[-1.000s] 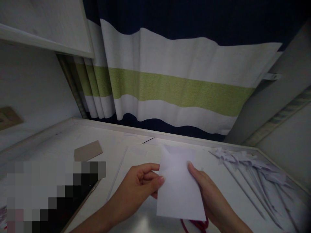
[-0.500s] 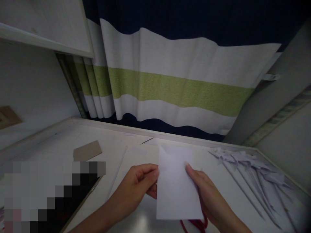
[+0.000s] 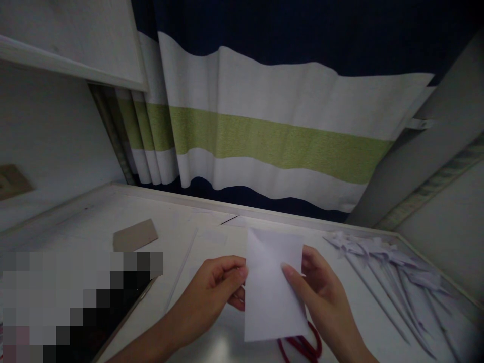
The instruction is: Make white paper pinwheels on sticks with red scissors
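A white sheet of paper (image 3: 270, 302) is held up over the table, between both hands. My left hand (image 3: 217, 287) pinches its left edge with thumb and fingers. On the right side, my right hand (image 3: 323, 292) grips it, the thumb lying flat on the front face and the fingers behind. Below the sheet, partly covered by it, lie the red handles of what look like scissors (image 3: 304, 348).
To the right lie several paper pinwheel-like shapes on thin sticks (image 3: 389, 302). A grey-brown piece of card (image 3: 135, 235) and a thin white stick (image 3: 181, 269) are left. A dark-edged item, mostly pixelated, fills the lower left. A striped curtain (image 3: 264, 136) hangs behind the table.
My right hand has shifted its hold: its thumb has moved left across the paper and its fingers now show behind the right edge. The left hand stays put.
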The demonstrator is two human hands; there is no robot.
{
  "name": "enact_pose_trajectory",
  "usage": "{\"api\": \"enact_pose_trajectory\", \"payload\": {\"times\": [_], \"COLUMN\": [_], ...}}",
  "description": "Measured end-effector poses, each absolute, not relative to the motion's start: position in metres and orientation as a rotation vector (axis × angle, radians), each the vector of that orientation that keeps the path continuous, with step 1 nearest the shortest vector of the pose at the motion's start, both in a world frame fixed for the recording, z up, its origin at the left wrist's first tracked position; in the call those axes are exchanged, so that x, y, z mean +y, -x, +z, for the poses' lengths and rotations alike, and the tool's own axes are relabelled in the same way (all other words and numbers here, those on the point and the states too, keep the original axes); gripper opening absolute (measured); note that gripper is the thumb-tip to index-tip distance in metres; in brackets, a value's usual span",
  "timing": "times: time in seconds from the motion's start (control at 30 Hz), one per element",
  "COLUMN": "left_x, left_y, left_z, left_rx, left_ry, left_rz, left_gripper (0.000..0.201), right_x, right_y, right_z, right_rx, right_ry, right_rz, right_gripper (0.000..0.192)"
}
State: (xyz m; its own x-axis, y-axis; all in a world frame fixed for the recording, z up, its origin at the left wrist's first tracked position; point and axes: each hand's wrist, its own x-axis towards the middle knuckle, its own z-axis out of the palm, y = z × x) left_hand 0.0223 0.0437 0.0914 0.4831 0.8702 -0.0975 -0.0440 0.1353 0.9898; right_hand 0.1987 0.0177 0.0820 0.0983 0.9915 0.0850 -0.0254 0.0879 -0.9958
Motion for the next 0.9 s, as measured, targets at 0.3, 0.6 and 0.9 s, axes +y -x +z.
{"api": "enact_pose_trajectory", "payload": {"times": [0.3,0.6,0.9], "left_x": [0.042,0.047,0.047], "left_y": [-0.022,-0.019,-0.018], "left_z": [0.092,0.095,0.087], "left_rx": [0.791,0.891,0.814], "left_ry": [-1.266,-1.257,-1.215], "left_rz": [0.874,0.929,0.925], "left_gripper": [0.023,0.025,0.02], "right_x": [0.01,0.008,0.009], "right_y": [-0.207,-0.205,-0.21], "right_z": [0.069,0.065,0.063], "right_rx": [-1.608,-1.996,-2.313], "right_ry": [0.974,1.032,0.868], "right_rz": [0.275,-0.282,-0.269], "right_gripper": [0.037,0.036,0.037]}}
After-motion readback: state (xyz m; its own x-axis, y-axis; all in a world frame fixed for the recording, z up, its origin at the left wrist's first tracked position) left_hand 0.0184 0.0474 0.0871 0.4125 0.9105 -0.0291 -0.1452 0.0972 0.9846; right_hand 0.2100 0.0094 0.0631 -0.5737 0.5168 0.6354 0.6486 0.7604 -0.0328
